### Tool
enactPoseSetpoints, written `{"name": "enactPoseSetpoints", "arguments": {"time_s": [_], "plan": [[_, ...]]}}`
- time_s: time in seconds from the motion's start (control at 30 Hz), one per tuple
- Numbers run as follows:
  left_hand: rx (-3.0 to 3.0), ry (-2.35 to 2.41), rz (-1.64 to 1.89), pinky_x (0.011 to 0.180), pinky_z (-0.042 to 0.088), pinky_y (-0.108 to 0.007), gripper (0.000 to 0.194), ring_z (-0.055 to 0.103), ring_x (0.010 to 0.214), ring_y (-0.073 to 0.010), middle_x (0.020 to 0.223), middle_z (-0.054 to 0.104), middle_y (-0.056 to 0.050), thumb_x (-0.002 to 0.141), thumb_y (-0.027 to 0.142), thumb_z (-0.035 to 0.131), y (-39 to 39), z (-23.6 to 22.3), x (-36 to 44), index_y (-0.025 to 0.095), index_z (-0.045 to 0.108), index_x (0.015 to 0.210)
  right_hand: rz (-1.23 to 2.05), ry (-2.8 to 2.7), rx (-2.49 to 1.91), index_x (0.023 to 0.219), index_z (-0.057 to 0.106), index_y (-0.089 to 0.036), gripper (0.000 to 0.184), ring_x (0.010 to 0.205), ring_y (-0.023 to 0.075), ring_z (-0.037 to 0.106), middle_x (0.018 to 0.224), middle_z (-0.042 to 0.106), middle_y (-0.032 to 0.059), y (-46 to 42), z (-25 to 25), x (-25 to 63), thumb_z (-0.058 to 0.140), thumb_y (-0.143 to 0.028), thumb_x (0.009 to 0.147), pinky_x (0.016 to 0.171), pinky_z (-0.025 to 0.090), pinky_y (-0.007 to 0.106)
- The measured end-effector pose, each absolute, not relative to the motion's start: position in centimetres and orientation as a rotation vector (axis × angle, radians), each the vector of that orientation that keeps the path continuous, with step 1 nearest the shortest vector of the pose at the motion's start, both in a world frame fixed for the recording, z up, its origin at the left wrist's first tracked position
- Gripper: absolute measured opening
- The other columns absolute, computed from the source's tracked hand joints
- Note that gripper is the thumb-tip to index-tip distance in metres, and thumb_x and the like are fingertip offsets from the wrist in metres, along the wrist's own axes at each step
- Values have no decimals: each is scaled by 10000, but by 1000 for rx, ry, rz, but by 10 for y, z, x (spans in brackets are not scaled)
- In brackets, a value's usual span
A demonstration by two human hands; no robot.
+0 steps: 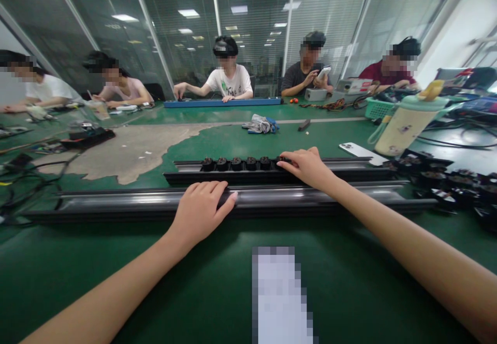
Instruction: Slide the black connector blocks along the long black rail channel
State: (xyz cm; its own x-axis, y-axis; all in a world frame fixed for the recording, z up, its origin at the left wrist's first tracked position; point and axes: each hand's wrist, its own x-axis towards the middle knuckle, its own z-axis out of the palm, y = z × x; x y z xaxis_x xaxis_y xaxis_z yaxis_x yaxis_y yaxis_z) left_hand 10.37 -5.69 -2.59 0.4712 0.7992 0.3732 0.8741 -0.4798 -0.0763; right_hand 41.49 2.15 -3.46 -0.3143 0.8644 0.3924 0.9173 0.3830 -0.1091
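Note:
Two long black rails lie across the green table in front of me. My left hand (202,206) rests on the near rail (116,201), fingers curled over its edge. My right hand (306,167) reaches to the far rail (349,170). Its fingers are pinched on a small black round part (282,161) at the right end of a row of several such parts (236,163) seated in that rail.
More black parts (446,183) lie in a heap at the right, behind them a drink bottle (407,121) and a white phone (359,151). Gloves (261,124) lie mid-table. Cables (23,178) sprawl at the left. Several people sit along the far side.

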Motion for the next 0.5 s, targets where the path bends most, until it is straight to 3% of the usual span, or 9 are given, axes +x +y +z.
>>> {"name": "enactPoseSetpoints", "arguments": {"time_s": [0.5], "plan": [[-2475,-1441,-446,1039,457,-505,616,647,1176,-331,1258,715,-163,1054,520,298,-56,-29,103,83,662,1292,-192,-2270,-1662,1153,680,-203,383,918,218,633,962,724,89,17,-30,412,428,-464,1031,780,201,326]]}}
